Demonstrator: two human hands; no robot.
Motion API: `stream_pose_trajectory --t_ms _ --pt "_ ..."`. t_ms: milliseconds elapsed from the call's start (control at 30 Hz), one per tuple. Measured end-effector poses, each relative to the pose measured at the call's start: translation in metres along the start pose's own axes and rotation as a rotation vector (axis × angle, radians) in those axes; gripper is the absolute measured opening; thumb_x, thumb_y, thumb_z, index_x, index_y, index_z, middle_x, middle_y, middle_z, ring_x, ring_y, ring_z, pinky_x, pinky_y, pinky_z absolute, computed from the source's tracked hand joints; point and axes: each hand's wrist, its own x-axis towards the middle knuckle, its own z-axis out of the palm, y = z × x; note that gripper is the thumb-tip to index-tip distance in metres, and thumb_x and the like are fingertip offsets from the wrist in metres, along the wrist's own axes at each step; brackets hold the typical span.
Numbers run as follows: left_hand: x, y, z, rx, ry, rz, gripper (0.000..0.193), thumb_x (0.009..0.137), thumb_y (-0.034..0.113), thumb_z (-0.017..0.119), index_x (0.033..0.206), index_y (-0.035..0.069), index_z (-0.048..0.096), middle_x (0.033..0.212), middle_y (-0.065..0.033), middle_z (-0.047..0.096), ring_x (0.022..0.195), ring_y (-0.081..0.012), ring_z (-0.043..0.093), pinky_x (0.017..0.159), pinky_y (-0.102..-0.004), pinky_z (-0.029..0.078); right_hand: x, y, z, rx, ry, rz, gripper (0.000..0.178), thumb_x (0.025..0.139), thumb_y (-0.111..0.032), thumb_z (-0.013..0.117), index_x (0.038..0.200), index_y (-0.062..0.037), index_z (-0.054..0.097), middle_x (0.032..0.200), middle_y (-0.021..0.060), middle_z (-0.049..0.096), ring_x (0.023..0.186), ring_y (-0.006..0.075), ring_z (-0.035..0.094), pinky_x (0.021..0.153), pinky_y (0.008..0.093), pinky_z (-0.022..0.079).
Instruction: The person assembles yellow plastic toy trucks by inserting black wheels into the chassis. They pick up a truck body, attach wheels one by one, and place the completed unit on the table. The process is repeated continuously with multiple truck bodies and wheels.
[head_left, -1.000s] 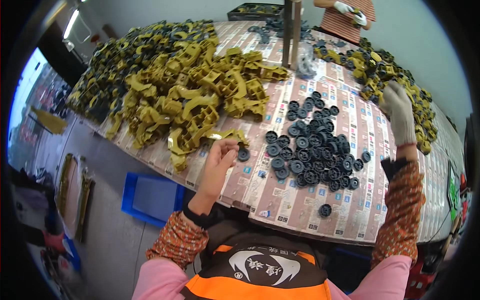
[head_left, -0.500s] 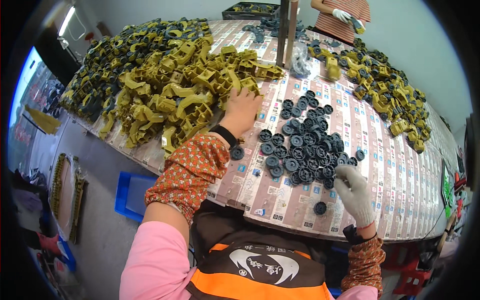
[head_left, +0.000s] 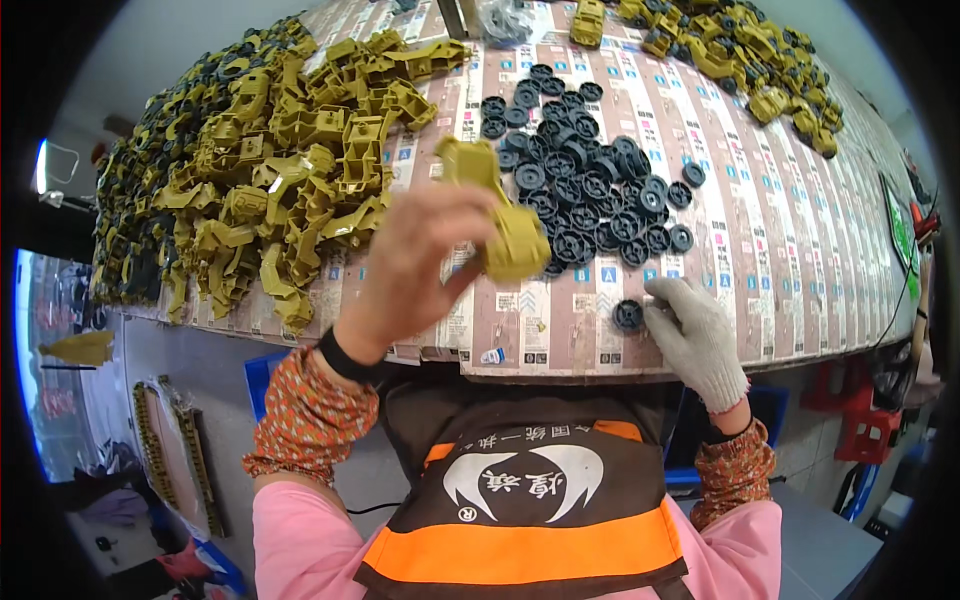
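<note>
My left hand (head_left: 425, 245), bare, grips a yellow plastic toy vehicle body (head_left: 515, 243) above the table, slightly blurred by motion. Just right of it lies a heap of black toy wheels (head_left: 585, 190). My right hand (head_left: 695, 335), in a whitish knit glove, is low over the table at the near side of that heap. Its fingers are bent and apart around the edge of a single black wheel (head_left: 628, 315); whether they touch it I cannot tell. A big pile of yellow vehicle bodies (head_left: 290, 170) covers the table on the left.
More yellow vehicles with black wheels fill the far left (head_left: 130, 220) and the far right (head_left: 745, 45). A post (head_left: 455, 15) and a clear plastic bag (head_left: 505, 22) stand at the back. Below the table's front edge are a blue bin (head_left: 262, 375) and a red stool (head_left: 865, 430).
My left hand has come off the pile with a yellow vehicle body and moved toward me. The right hand has shifted to the lone wheel. The view has tilted down.
</note>
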Motion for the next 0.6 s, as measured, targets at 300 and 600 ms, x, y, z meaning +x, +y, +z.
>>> stream_pose_trajectory --t_ms 300,600 --pt "-0.090 0.036 0.023 -0.131 -0.380 0.033 0.036 0.080 -0.006 0.070 0.110 0.013 0.061 0.138 -0.0125 0.059 0.139 -0.0358 0.057 0.115 -0.0533 0.048 0.001 -0.022 0.012 -0.173 -0.036 -0.081 0.029 0.087 -0.011 0.073 0.115 -0.0075 0.066 0.096 0.0184 0.063 0.091 0.0401 0.065 0.080 0.0493 0.051" --pt "-0.056 0.032 0.034 -0.547 -0.090 -0.947 0.060 0.097 0.014 0.073 0.147 0.007 0.040 0.138 -0.0126 0.050 0.122 -0.0222 0.056 0.099 -0.0398 0.054 -0.003 -0.021 0.022 -0.222 -0.027 -0.137 0.028 0.084 -0.009 0.075 0.109 -0.0064 0.062 0.098 0.0180 0.061 0.092 0.0408 0.065 0.077 0.0502 0.052"
